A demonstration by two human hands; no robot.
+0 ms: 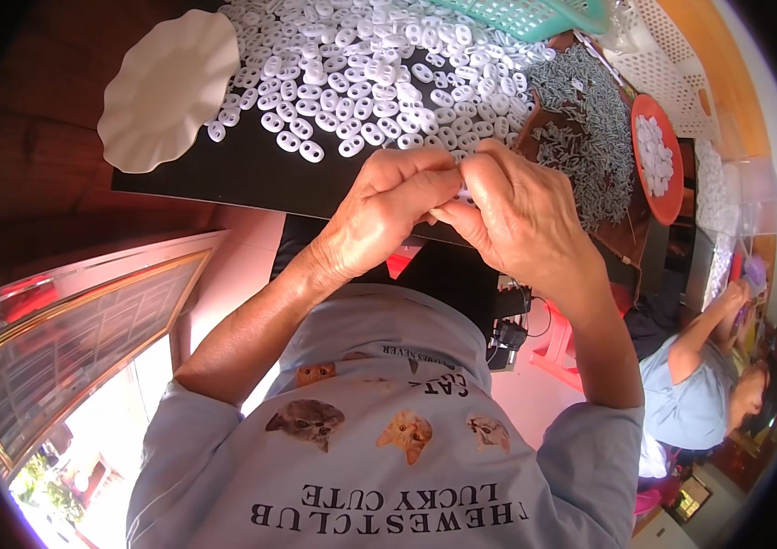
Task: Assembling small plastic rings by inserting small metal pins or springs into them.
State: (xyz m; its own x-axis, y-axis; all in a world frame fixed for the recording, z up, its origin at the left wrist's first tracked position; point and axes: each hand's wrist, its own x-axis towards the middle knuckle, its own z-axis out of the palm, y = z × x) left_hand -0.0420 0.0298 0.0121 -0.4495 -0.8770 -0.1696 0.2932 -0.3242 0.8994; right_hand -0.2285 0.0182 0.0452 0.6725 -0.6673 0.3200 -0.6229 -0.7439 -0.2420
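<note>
My left hand (384, 201) and my right hand (525, 215) meet above the near edge of the dark table (214, 178). Their fingers are closed together around a small white plastic piece (464, 195), mostly hidden by the fingertips. Just beyond them spreads a wide heap of white oval pieces (344, 108), each with two holes. To the right of that heap lies a pile of small grey screws (589, 137) on a brown surface.
A cream plate with a wavy rim (164, 91) stands at the table's left end. A green basket (548, 14) sits at the back. An orange-red dish (672, 201) holds small white parts (653, 156). Another person (688, 384) works at the far right.
</note>
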